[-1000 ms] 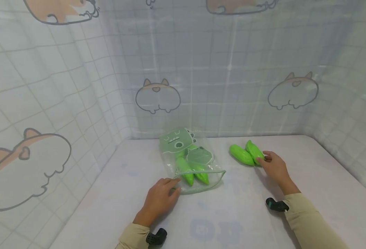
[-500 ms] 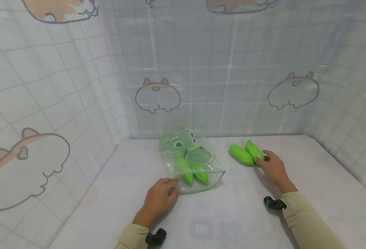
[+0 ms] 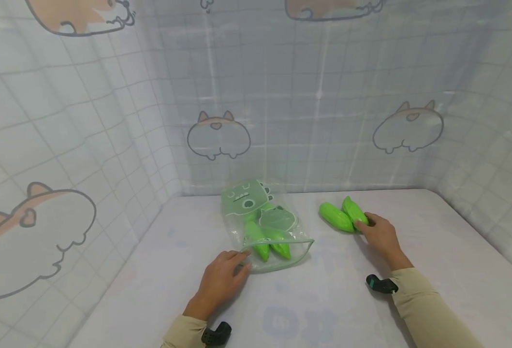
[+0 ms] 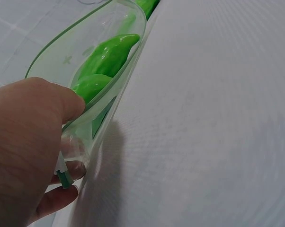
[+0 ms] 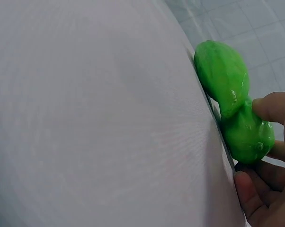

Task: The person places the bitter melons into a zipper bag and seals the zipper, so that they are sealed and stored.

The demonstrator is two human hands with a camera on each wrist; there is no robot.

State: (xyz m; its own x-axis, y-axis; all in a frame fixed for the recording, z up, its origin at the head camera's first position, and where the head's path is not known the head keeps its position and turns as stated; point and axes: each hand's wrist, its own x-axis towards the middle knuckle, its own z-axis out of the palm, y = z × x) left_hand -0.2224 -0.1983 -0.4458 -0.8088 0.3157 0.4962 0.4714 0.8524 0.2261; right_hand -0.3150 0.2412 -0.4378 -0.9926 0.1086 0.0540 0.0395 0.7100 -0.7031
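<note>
A clear bag with green trim (image 3: 282,267) and dinosaur print lies on the table, with green vegetable-shaped pieces (image 3: 256,234) inside. The left hand (image 3: 222,280) pinches the left corner of its mouth; in the left wrist view the thumb of that hand (image 4: 29,137) presses the rim, and the mouth gapes. Right of the bag lie two more green pieces side by side. The right hand (image 3: 382,237) holds the nearer one (image 3: 355,211) between thumb and fingers; the other (image 3: 336,217) touches it. In the right wrist view the fingers of the right hand (image 5: 270,156) curl round the held piece (image 5: 247,137).
The pale table (image 3: 186,251) ends at a tiled-print curtain (image 3: 273,96) behind and at both sides. A dark band device (image 3: 216,333) is at the left wrist and another (image 3: 382,284) at the right wrist.
The right hand's fingers have closed slightly on the nearer green piece. The left hand, the bag and the pieces stay in place; the head view has shifted a little.
</note>
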